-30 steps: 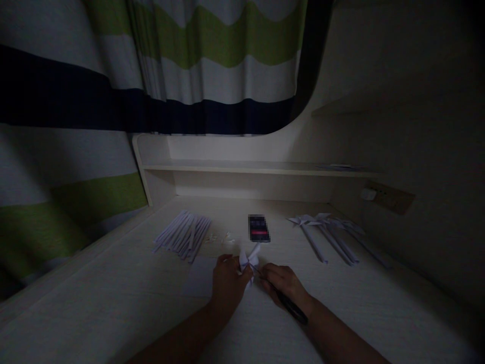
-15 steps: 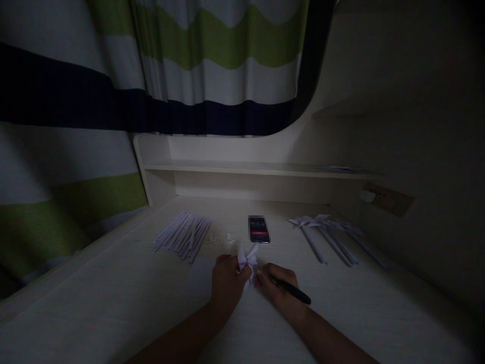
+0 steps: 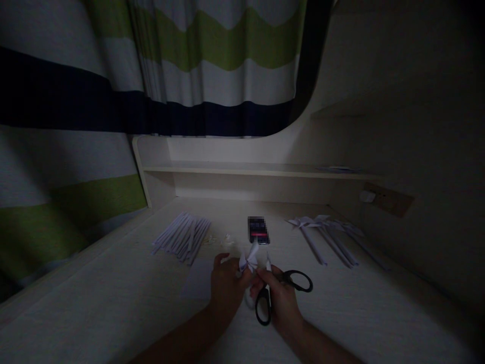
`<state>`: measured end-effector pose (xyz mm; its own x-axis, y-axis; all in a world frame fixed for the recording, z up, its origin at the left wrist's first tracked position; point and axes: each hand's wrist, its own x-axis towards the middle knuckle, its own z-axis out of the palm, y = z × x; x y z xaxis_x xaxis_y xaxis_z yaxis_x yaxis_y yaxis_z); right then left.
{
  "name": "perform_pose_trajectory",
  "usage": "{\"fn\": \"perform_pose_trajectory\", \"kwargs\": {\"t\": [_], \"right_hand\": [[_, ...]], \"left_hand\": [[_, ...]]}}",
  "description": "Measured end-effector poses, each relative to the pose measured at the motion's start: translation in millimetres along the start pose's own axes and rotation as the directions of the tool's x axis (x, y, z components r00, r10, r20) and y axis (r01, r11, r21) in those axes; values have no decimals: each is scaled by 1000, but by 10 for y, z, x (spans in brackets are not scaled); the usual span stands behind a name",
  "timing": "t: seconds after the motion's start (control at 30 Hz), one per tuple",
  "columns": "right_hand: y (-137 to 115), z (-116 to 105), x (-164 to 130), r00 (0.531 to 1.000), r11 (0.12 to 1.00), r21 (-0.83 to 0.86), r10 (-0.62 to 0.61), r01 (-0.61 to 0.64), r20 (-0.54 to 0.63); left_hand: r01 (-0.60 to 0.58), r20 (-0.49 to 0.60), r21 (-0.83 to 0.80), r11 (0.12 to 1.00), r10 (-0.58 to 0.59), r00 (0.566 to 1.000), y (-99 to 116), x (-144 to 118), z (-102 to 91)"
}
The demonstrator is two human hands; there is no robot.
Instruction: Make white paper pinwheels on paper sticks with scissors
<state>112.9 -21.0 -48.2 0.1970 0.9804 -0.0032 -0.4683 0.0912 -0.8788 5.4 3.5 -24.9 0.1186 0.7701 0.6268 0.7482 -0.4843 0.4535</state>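
Note:
The room is dim. My left hand (image 3: 226, 282) pinches a small folded piece of white paper (image 3: 249, 259) just above the pale desk (image 3: 113, 303). My right hand (image 3: 281, 299) holds black-handled scissors (image 3: 282, 292); both finger loops show, one to the right and one hanging down by the palm, and the blades point up toward the paper. The two hands touch at the paper, near the front middle of the desk.
A bundle of white paper strips (image 3: 182, 235) lies at the left, small paper scraps (image 3: 223, 238) beside it. A dark phone (image 3: 258, 229) lies behind my hands. Several finished paper pinwheels on sticks (image 3: 326, 235) lie at the right. A shelf (image 3: 257, 169), striped curtain (image 3: 189, 65) and wall socket (image 3: 386, 198) stand behind.
My right hand has turned, so the scissors' handles now spread open in front of the wrist instead of lying along it. The left hand keeps the paper in place.

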Motion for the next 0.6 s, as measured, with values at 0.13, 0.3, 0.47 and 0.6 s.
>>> {"fn": "perform_pose_trajectory", "kwargs": {"t": [0.13, 0.3, 0.47, 0.6], "right_hand": [[-17, 36, -4, 998, 993, 102, 64, -64, -2], [-62, -65, 21, 975, 925, -320, -168, 206, 142], [-207, -308, 186, 535, 264, -466, -417, 845, 735], [-290, -421, 313, 286, -77, -317, -270, 945, 919]], "left_hand": [[-144, -97, 11, 989, 145, 985, -30, -13, 36], [-97, -63, -8, 995, 96, 993, -37, -6, 50], [97, 72, -67, 993, -92, 993, -8, 16, 5], [185, 179, -56, 981, -172, 969, -12, 33, -12]]}}
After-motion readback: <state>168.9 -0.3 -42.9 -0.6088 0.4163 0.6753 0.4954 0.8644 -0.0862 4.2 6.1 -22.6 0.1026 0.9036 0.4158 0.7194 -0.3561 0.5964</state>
